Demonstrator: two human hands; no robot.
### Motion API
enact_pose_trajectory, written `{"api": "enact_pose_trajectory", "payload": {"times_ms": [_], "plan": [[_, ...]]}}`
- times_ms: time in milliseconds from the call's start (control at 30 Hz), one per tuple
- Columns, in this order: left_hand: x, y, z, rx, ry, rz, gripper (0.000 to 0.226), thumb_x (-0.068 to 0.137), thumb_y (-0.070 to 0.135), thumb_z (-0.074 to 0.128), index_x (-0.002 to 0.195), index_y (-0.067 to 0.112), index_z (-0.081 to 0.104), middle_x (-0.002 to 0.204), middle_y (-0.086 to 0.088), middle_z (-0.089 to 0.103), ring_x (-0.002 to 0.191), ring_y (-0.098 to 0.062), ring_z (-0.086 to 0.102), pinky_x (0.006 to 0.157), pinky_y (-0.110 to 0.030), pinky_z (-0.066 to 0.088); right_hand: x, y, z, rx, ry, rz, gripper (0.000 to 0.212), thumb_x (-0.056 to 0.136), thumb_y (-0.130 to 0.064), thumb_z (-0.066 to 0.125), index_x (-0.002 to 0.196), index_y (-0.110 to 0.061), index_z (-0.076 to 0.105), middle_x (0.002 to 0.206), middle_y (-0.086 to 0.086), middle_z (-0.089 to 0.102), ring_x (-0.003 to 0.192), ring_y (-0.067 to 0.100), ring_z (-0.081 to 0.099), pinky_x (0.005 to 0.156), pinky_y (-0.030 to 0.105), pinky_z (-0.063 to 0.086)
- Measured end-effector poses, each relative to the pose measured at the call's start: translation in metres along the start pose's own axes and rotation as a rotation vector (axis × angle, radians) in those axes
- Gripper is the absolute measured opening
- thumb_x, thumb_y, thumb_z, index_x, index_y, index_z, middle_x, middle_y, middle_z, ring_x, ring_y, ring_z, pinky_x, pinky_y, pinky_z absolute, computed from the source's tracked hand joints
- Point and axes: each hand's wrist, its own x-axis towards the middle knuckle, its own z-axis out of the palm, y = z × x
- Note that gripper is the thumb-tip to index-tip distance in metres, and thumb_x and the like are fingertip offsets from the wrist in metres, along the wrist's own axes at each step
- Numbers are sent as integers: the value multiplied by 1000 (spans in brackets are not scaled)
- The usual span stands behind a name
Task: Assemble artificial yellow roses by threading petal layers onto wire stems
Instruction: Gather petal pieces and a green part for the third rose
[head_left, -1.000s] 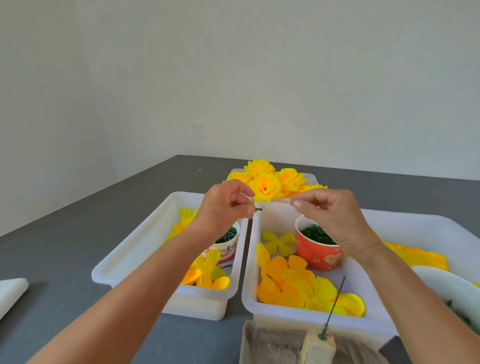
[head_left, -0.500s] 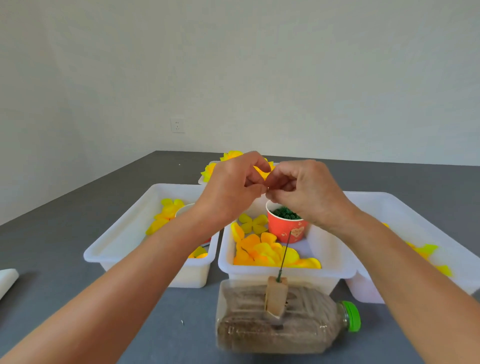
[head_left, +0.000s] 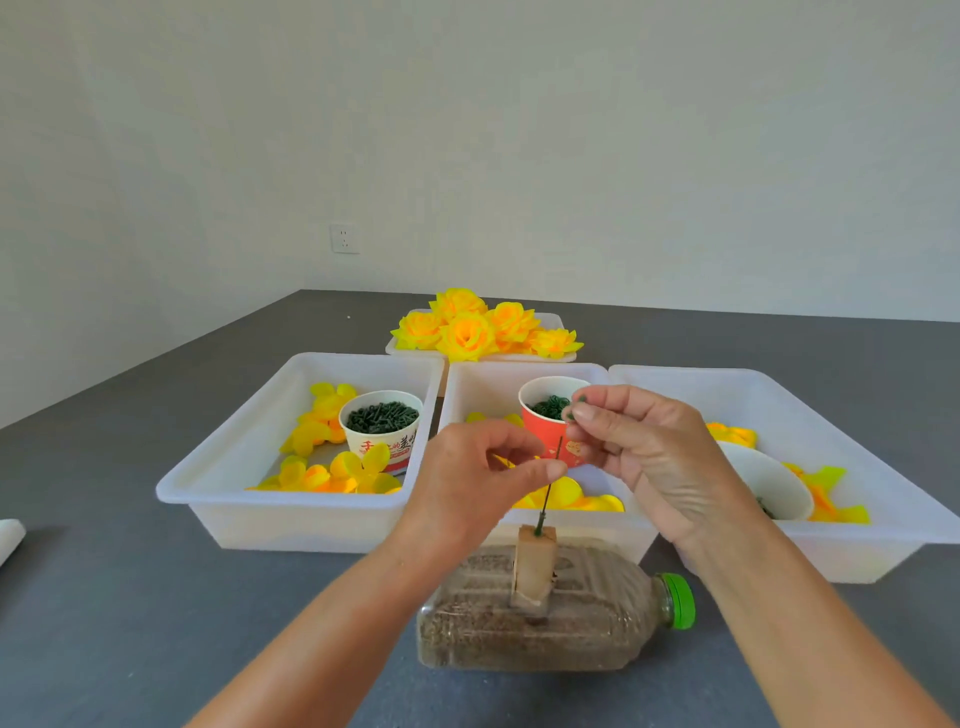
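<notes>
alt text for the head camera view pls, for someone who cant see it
A person's left hand pinches a thin green wire stem standing upright in a block on a bottle, while the right hand pinches small green pieces beside its tip. Behind lie white trays of yellow petals and finished roses.

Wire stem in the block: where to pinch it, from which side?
Judging by its pose, pinch the wire stem mid-shaft, coming in sideways from the left as the left hand does. It stands near upright in the block, base buried; keep the tip free, where the right hand holds small green pieces.
</notes>
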Motion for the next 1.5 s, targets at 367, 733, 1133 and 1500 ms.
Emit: {"api": "enact_pose_trajectory", "payload": {"times_ms": [367,733,1133,1500], "plan": [[-3,-2,10,-135,10,37,23,77,10,74,61,26,66,47,13,53,51,-5,45,52,-19,40,-1,14,1,158,-8,167,25,59,-13,69,83,-10,68,69,3,71,56,8,64,51,18,51],[-6,1,10,-162,0,61,24,77,10,73,61,24,65,47,14,55,50,-2,45,51,-13,39,-3,16,2,187,-21,252,23,59,-10,68,82,-9,66,64,3,68,51,9,61,48,19,50],[-7,5,10,-159,-9,66,34,77,8,73,56,32,63,47,18,57,49,5,48,51,-7,37,-3,20,4,225,-28,362,19,60,-14,68,79,-13,63,61,-1,64,46,4,53,45,17,46],[-6,5,10,-163,-5,65,30,77,9,73,58,30,63,47,16,56,48,3,47,50,-9,38,-4,19,4,182,-8,212,16,56,-14,70,72,-15,72,64,0,66,50,6,56,47,18,48]]}}
